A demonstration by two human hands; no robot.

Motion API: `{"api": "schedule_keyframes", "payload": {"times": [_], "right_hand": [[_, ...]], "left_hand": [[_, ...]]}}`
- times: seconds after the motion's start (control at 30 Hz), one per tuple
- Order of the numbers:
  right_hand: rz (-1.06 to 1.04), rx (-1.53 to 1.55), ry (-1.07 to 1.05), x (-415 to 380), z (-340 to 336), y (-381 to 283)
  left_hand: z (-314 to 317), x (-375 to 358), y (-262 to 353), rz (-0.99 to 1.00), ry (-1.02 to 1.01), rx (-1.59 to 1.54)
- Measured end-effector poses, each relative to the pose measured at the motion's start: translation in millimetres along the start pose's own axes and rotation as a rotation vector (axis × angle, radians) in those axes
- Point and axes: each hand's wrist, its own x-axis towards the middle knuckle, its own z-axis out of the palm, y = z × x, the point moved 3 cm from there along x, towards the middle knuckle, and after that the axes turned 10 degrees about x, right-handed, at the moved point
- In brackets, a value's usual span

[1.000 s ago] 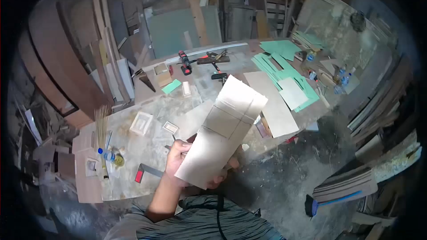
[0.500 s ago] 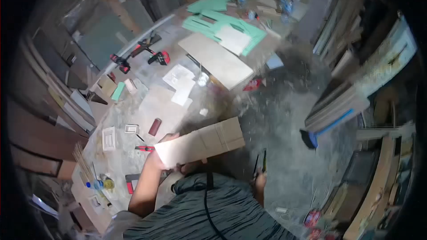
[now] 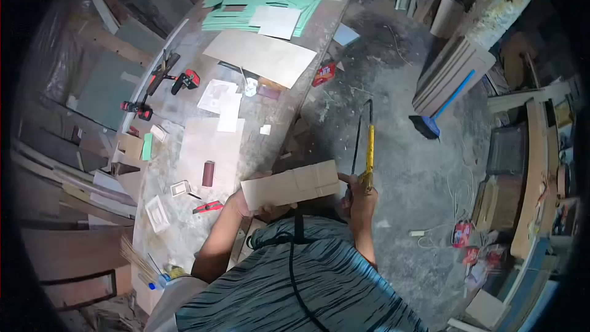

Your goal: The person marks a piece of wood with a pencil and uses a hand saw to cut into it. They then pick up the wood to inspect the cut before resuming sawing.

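Observation:
My left hand (image 3: pixel 238 201) is closed around the left end of a long tan box-like piece (image 3: pixel 289 185), either cardboard or board, marked with lines across its top. The piece is held level in front of my body, near the table's edge. In my right hand (image 3: pixel 359 195) is the handle of a hacksaw (image 3: pixel 370 147) with a yellow and black frame. Its blade side points away from me, over the floor, just right of the piece. A red utility knife (image 3: pixel 208 207) and a dark red cylinder (image 3: pixel 209 173) lie on the table left of my left hand.
The worktable (image 3: pixel 178 166) carries red-black power tools (image 3: pixel 185 81), a large pale board (image 3: pixel 261 55), green sheets (image 3: pixel 239 18) and small white frames (image 3: pixel 158 214). A blue broom (image 3: pixel 425 126) leans against planks on the right. Cords and red packets (image 3: pixel 462 233) lie on the floor.
My right hand has risen from low beside my body with the hacksaw, up to the right end of the piece. My left hand still grips the piece. The camera view has shifted.

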Motion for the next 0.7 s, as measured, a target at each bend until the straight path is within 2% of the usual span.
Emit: {"api": "schedule_keyframes", "payload": {"times": [0.1,0.13,0.17,0.2,0.27,0.33,0.37,0.43,0.47,0.53,0.6,0.7], "right_hand": [[-0.164,-0.12,0.063,-6.7,5.8,17.2],[-0.223,-0.057,0.019,-9.8,9.2,24.2],[-0.203,0.002,0.021,-14.1,11.5,32.4],[-0.181,0.06,0.023,-22.3,20.0,37.5],[-0.147,0.112,0.018,-35.6,28.9,46.7],[-0.138,-0.018,0.067,-42.8,32.7,60.0],[-0.133,-0.081,0.088,-44.9,35.5,65.6],[-0.203,-0.056,0.081,-46.6,37.3,84.1],[-0.229,-0.089,0.109,-46.6,38.0,92.0],[-0.257,-0.138,0.148,-43.9,36.6,106.7],[-0.268,-0.171,0.163,-34.5,34.6,116.2],[-0.223,-0.223,0.171,-21.9,33.9,117.5]], "left_hand": [[-14.2,-7.4,-13.4,0.038,0.152,0.582],[-27.9,-8.2,-14.7,-0.116,0.006,0.218],[-34.2,-16.6,-18.1,-0.076,-0.074,0.089],[-10.8,-23.3,-12.9,-0.048,-0.158,-0.043],[-46.5,-34.7,-20.0,-0.033,0.004,0.124],[-88.8,-46.7,-28.2,-0.079,0.036,0.1],[-107.8,-51.8,-30.8,-0.134,-0.012,-0.006],[-110.4,-60.2,-27.8,-0.062,-0.04,0.155],[-110.6,-63.3,-27.2,0.063,-0.019,0.42],[-108.5,-71.4,-23.3,0.122,0.171,0.61],[-109.1,-81.3,-13.6,-0.009,0.502,0.456],[-174.2,-97.5,-15.5,0.133,0.869,0.471]]}}
